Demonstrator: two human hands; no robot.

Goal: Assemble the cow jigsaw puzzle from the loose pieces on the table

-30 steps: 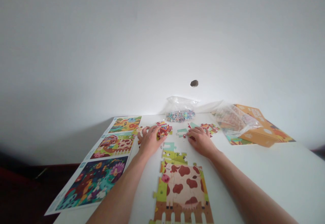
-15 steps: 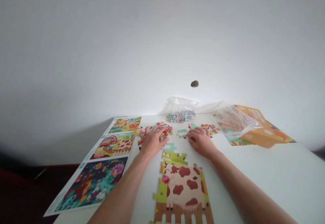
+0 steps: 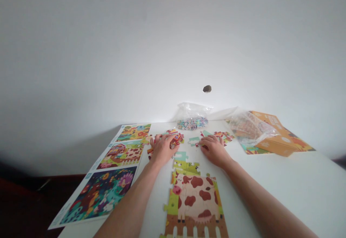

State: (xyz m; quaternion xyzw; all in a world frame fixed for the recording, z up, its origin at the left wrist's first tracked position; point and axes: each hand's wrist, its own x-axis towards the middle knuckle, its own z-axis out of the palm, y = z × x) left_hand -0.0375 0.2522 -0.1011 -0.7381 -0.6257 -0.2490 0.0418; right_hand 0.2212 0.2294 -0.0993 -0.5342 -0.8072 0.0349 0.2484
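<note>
My left hand lies flat on the white table, fingers spread over a heap of loose red and yellow puzzle pieces. My right hand rests palm down with its fingertips on loose pieces near a second small heap. Just in front of both hands lies a partly joined puzzle of a brown-spotted cow with a fence along its near edge. A light green piece sits at its far end between my hands.
A long sheet of printed puzzle pictures lies along the table's left edge. A clear bag of small pieces stands at the back by the wall. An orange box with another clear bag on it sits at the back right.
My left hand has spread its fingers and slid a little forward over the red and yellow pieces. My right hand has barely moved.
</note>
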